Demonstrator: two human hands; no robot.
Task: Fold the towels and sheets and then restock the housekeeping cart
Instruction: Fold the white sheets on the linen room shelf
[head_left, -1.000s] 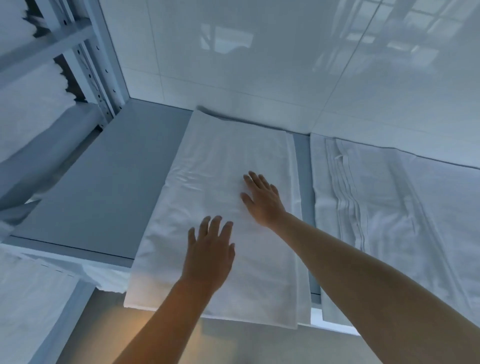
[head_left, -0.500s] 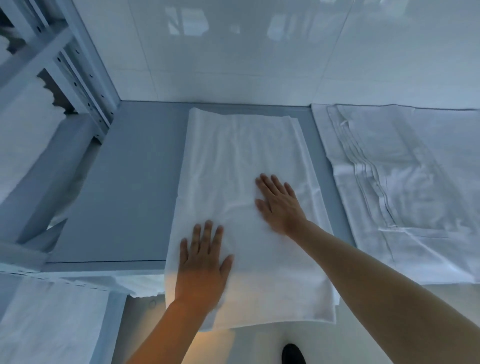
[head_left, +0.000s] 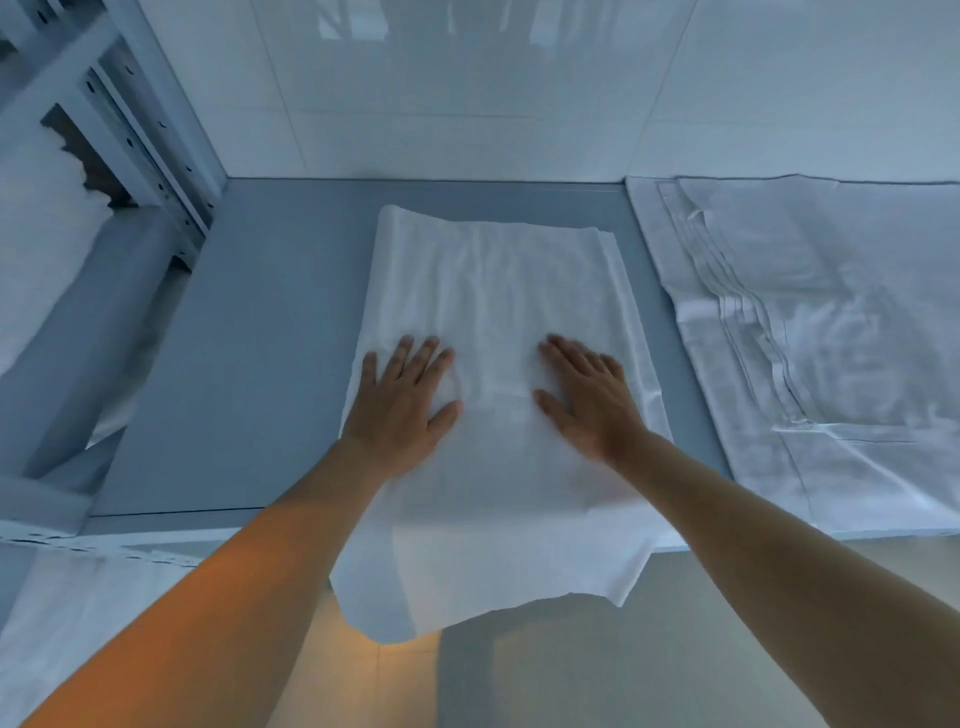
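Sheet lies folded on the worktop, its near end hanging off. We press left hand and right hand flat, no grip; best smooth outward before folding.

The folded sheet at the centre of the table is plain white, without print or stripe, its near end hanging over the front edge. The table surface is flat grey-blue with a paler front rim. The second sheet, toward the right edge, is white with a band of narrow raised parallel lines running along its left side. The wall behind the back edge is glossy white tile with thin grout lines. The shelving frame at the left corner is pale grey-white metal. The floor is beige, warm yellow-lit under the sheet.
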